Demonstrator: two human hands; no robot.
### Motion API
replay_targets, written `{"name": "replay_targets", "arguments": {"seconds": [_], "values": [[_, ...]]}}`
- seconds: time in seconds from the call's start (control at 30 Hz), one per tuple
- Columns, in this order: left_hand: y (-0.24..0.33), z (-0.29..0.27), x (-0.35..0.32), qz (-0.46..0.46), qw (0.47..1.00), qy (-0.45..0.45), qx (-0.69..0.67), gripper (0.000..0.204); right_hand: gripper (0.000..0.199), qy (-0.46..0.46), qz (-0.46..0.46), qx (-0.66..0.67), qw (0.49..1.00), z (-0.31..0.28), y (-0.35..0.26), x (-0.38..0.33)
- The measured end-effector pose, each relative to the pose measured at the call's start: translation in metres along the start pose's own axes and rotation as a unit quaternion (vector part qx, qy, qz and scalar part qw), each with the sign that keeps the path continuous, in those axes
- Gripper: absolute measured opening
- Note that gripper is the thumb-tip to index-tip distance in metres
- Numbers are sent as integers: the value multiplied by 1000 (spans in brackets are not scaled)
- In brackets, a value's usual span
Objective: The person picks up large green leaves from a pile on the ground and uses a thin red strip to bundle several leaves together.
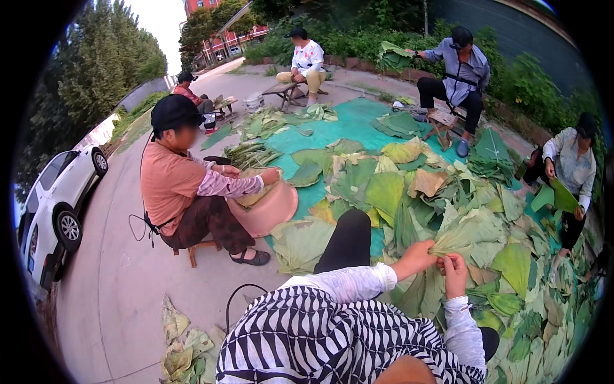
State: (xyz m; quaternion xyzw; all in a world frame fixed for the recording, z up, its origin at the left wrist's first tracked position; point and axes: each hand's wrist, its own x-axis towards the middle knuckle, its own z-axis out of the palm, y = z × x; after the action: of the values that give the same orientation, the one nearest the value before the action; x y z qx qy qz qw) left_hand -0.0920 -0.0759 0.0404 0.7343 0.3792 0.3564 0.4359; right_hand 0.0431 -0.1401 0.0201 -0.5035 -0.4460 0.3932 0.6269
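Note:
My left hand [414, 258] is closed on the gathered edge of a large pale green lotus leaf [476, 232], which fans out away from me. My right hand [455, 274] is pinched at the same gathered end, just right of the left hand. Under and around both hands lies a wide heap of lotus leaves [385, 192], some green, some yellowing or brown. One broad leaf [302, 244] rests flat to the left of my raised knee. The fingertips partly cover the leaf's gathered end.
A green tarp [364, 121] lies under the heap. At left, a seated person [173, 173] works over a pink basin [281, 208]. Several other people sit around the tarp with leaves. A white car [61, 205] stands far left. Dry leaves [185, 358] lie on the concrete at lower left.

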Motion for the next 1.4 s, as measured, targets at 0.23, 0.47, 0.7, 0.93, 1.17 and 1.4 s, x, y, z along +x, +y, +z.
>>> {"name": "replay_targets", "arguments": {"seconds": [0.23, 0.47, 0.7, 0.93, 1.17, 1.4], "values": [[-12, 4, -6, -8, 1000, -12, -26, 19, 5, -9, 17, -4, 1000, -5, 4, 1], [-13, -1, -3, -34, 993, 20, -107, 18, 5, -20, 11, -19, 1000, 7, -2, 4], [-26, -5, -3, -68, 997, 34, -6, 23, 6, 21, -28, -18, 999, 9, -13, 11], [-98, 8, -9, -191, 964, -44, -180, 18, 12, 33, -46, -37, 998, -8, 7, 17], [-99, 16, -24, -278, 844, -113, -444, 26, 11, 29, -27, -58, 998, -21, -6, 11], [-179, 18, -34, -452, 847, -135, -243, 29, 12, 71, 14, -18, 997, -20, 2, 16]]}}
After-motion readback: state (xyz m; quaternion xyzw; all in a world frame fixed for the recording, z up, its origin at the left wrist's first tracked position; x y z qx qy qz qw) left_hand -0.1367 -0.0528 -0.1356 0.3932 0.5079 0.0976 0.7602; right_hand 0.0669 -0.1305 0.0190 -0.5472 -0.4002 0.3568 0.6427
